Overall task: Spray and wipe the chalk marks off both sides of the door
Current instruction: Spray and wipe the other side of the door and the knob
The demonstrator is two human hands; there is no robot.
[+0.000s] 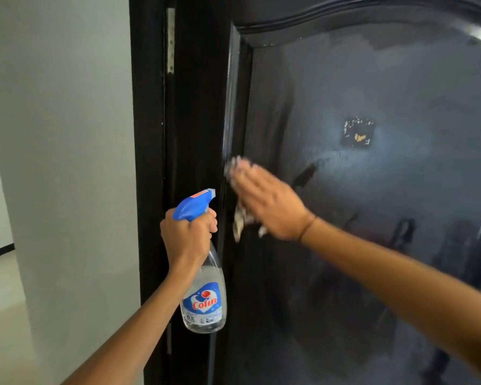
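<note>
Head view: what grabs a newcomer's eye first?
The blue-capped Colin spray bottle, gripped by the left hand at lower centre, stands out against the black door. Just right of it, the right hand presses a cloth flat against the panel's left edge. A patch of torn sticker residue sits higher on the panel.

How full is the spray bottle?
Nearly empty: the clear spray bottle, gripped upright in the left hand, shows liquid only near its base.

Left hand [188,234] fisted, arm raised; right hand [267,202] flat, fingers straight, arm extended forward.
</note>
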